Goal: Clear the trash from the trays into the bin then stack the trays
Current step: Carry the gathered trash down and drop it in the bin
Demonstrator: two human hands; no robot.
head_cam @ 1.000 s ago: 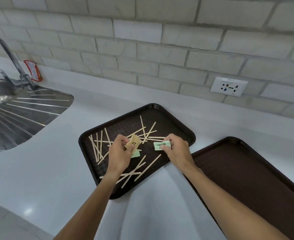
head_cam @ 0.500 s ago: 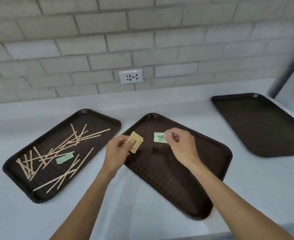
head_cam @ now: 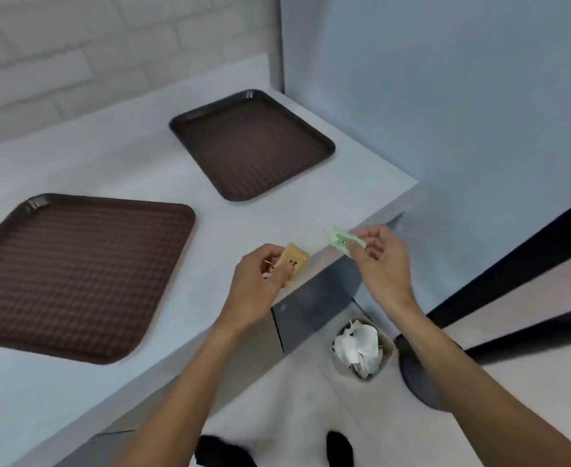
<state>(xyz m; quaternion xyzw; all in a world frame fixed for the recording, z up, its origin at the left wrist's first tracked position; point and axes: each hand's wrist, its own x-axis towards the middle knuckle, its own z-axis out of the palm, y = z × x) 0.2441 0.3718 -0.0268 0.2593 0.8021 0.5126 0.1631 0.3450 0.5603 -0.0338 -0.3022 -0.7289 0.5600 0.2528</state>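
My left hand (head_cam: pixel 260 281) pinches a tan paper packet (head_cam: pixel 295 261) over the counter's front edge. My right hand (head_cam: pixel 381 264) holds a light green packet (head_cam: pixel 341 240) past the counter's corner, above the floor. Down on the floor stands a small grey bin (head_cam: pixel 361 348) with crumpled white paper in it, below and between my hands. Two dark brown trays lie on the counter with nothing on them: one (head_cam: pixel 75 274) at the left, one (head_cam: pixel 250 143) farther back near the wall corner.
The white counter (head_cam: pixel 243 214) ends at a corner near my right hand. A pale wall (head_cam: pixel 445 96) rises on the right. A dark round object (head_cam: pixel 422 375) lies on the floor right of the bin. My shoes (head_cam: pixel 338 446) show at the bottom.
My view has swung right, off the tray with the sticks. Both hands have carried their packets from over the trays to the counter's right end, above the bin.
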